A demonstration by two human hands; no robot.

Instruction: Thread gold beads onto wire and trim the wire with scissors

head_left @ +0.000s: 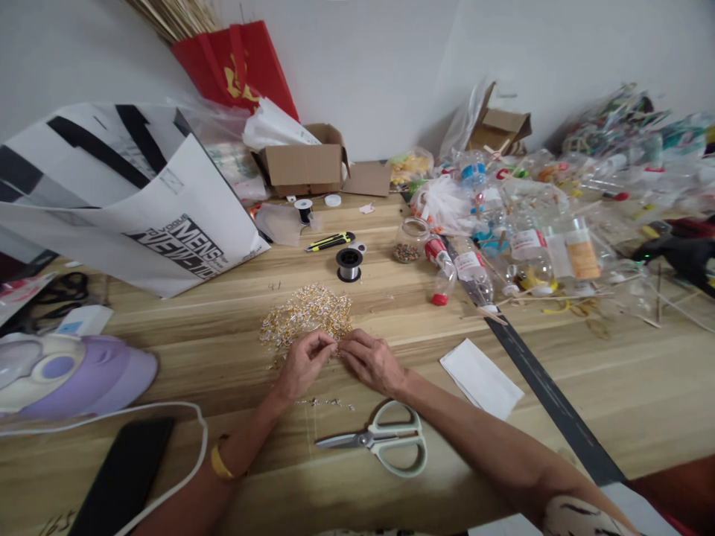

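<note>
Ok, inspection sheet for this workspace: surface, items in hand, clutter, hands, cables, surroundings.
Surface: wood-grain table, dark strip at right.
Items: pile of small gold and silver pieces; scissors lying nearer the person.
Clutter: plastic bottles and bags, far right.
Hands: left hand and right hand meet at the pile's near edge; anything held too small to tell.
Cables: white cable curving past dark phone.
Surroundings: pale wall, red bag before it.

Trinket heap (307, 313) beyond scissors (366, 440); spool (349, 266) behind heap; bottles (471, 269) right; phone (126, 476) left.
</note>
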